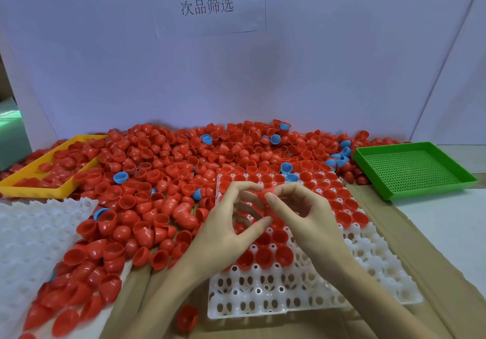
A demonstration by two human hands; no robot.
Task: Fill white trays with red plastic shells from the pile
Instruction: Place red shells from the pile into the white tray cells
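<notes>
Item: red shell (263, 196), pinched between the fingertips of left hand (231, 223) and right hand (302, 212), both grips closed on it, held just above the white tray (315, 286). Beneath the grip: tray pockets filled with red shells across the far rows; the near rows stand vacant. Left of the grip: the pile (163, 181) of red shells, a few blue shells (120, 177) mixed in, and a second white tray (34, 233). Handling note: the shell appears blurred, possibly two nested; judged best to part them, turn the rim upward, then seat one in the nearest vacant pocket.
</notes>
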